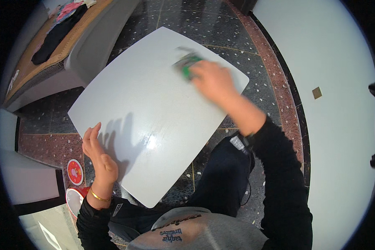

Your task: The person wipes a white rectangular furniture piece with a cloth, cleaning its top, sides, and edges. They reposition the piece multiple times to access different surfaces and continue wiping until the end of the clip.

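A white tabletop [137,93] with rounded corners lies before me, a wet-looking sheen near its middle. Toward its far right side, my right hand [211,78] presses a green and dark cloth [187,65] onto the surface; both are blurred. My left hand [100,150] is raised at the near left edge, fingers up and holding nothing, and its shadow falls across the white top. A gold bracelet [99,196] circles the left wrist.
At the upper left stands a grey sofa [90,40] with a woven mat and black clothing [61,34] on it. A red and white bucket [74,200] and a round red disc [75,172] are on the floor at left. A white wall [334,131] bounds the right.
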Demonstrator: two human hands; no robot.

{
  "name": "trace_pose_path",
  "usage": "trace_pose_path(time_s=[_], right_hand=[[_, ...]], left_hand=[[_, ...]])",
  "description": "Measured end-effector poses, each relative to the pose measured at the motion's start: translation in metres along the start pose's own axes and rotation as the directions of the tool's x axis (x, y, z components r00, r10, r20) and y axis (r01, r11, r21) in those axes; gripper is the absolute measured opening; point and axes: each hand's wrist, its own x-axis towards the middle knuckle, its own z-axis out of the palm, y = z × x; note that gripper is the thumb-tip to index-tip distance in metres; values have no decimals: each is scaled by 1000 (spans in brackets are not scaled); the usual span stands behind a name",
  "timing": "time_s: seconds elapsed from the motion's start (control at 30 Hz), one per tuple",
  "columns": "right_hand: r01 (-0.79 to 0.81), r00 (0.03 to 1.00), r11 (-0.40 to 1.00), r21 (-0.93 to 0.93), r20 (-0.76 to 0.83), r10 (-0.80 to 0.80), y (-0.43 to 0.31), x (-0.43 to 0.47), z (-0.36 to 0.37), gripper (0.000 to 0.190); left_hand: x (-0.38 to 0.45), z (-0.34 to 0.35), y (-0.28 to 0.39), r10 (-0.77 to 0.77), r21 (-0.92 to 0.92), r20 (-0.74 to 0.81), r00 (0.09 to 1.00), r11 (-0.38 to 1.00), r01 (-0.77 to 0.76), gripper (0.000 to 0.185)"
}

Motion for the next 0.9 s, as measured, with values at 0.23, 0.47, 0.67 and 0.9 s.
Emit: trace_pose_path(time_s=[0.23, 0.47, 0.67, 0.9], right_hand=[[-262, 962, 884, -388, -29, 272, 104, -1, -38, 29], [466, 878, 864, -193, 222, -424, 4, -28, -53, 41], [449, 864, 875, -179, 336, -375, -16, -24, -61, 43], [506, 837, 843, -183, 340, -429, -18, -22, -65, 36]], left_hand=[[3, -1, 2, 2, 5, -16, 1000, 1000, -2, 82], [2, -3, 4, 2, 8, 16, 1000, 1000, -3, 82], [3, -2, 5, 8, -14, -15, 1000, 1000, -8, 83], [2, -4, 8, 2, -14, -20, 1000, 1000, -2, 81]])
